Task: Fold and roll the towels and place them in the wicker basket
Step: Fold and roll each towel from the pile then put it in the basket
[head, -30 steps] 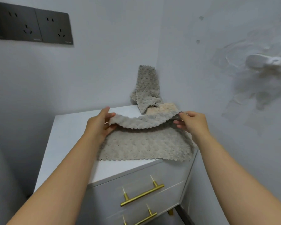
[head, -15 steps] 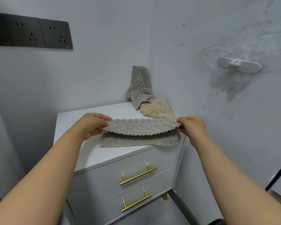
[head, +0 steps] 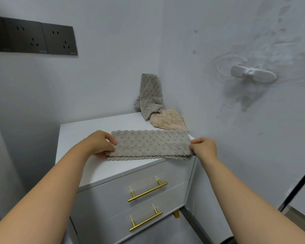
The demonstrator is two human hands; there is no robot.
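On the near right part of the white drawer cabinet (head: 88,131) top: grey dimpled fleece towel (head: 151,144), folded into a long strip running left to right, lower layer on the surface by the front edge. Left hand (head: 102,144) pinches the strip's left end, fingers curled. Right hand (head: 203,147) pinches the right end the same way. Far right corner: second grey dimpled towel (head: 150,92) leans up the wall, touching a crumpled beige fluffy towel (head: 167,119) just beyond the strip.
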